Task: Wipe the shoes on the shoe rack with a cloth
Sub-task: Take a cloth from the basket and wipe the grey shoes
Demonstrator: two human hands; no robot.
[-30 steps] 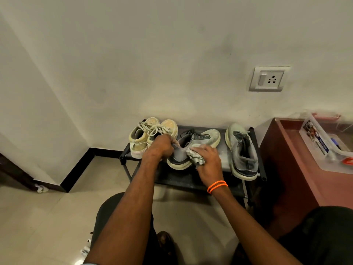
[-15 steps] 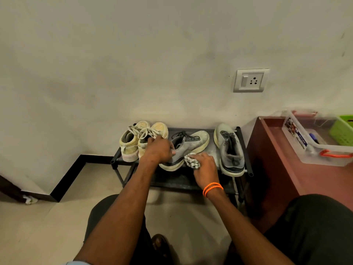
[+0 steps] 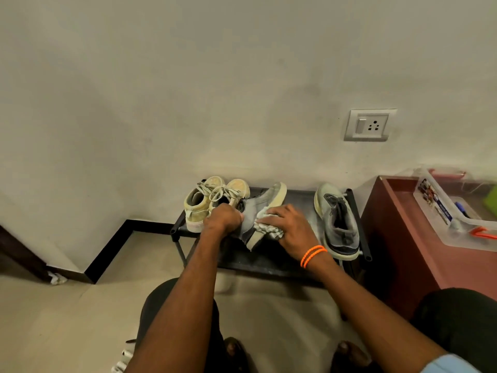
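A low black shoe rack (image 3: 271,261) stands against the wall. My left hand (image 3: 222,218) grips the heel end of a grey sneaker (image 3: 262,204), which is tipped onto its side with the pale sole facing right. My right hand (image 3: 291,227) holds a crumpled checked cloth (image 3: 267,228) against the side of that sneaker. Its grey mate (image 3: 337,222) sits upright on the rack's right end. A pair of yellow lace-up shoes (image 3: 212,200) stands on the left end.
A reddish-brown wooden cabinet (image 3: 403,238) stands right of the rack, with a clear plastic bin (image 3: 457,211) on top. A wall socket (image 3: 368,125) is above. My knees are in the foreground over the tiled floor (image 3: 67,319). A dark door edge (image 3: 16,251) is far left.
The grey sneaker has been tipped from upright onto its side by my left hand. My right hand with the cloth has moved up onto the sneaker's side.
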